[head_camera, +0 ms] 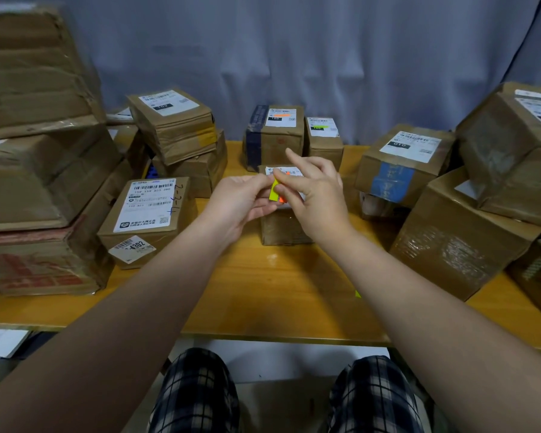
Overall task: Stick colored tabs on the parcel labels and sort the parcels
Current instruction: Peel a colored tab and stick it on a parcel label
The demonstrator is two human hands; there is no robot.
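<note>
A small brown parcel (283,228) stands at the table's middle, its white label (294,175) mostly hidden behind my hands. My left hand (241,203) holds a small pad of colored tabs (275,191), yellow-green with orange showing below. My right hand (314,190) pinches the top of the yellow tab, index finger raised. Both hands hover just above the parcel. Behind it stand a parcel with an orange tab on its label (275,137) and a smaller parcel with a green tab (324,140).
Brown parcels crowd the wooden table (263,295): a tall stack at the left (38,170), a labelled box marked 2-3-4 (149,218), stacked boxes behind it (175,126), and several large boxes at the right (463,232). A grey curtain hangs behind.
</note>
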